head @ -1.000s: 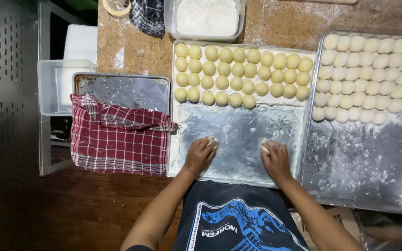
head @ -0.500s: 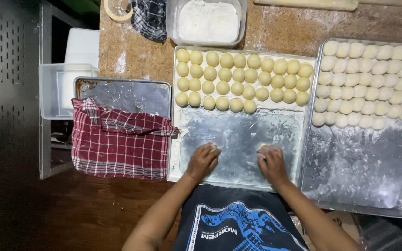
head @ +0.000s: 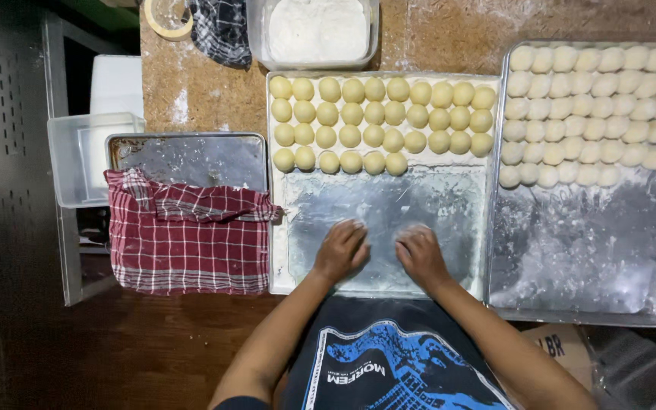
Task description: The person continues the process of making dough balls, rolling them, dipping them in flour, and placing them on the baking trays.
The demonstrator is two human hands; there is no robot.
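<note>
Both hands are pressed palm-down on the floured bare half of the middle tray (head: 449, 220), the left hand (head: 342, 250) and the right hand (head: 420, 254) side by side and near each other, fingers curved and pointing toward twelve o'clock. Each looks cupped over something small, likely a piece of dough, but whatever sits under the palms is hidden, so I cannot tell for sure what they cover. The forearms come up from six o'clock, angling inward so the wrists almost meet above the tray's near edge. Toward twelve o'clock from the hands, the yellow dough balls (head: 377, 114) fill the far half of this tray in four rows, the last row stopping short, so by my reckoning the tray is about half full with the near half left to fill. At three o'clock a second tray (head: 586, 250) holds paler dough balls (head: 590, 106) across its far part, its near part dusty and bare. At nine o'clock a red checked cloth (head: 187, 243) drapes over a smaller metal tray (head: 191, 156). At twelve o'clock, beyond everything, stands a tub of flour (head: 316, 30).
</note>
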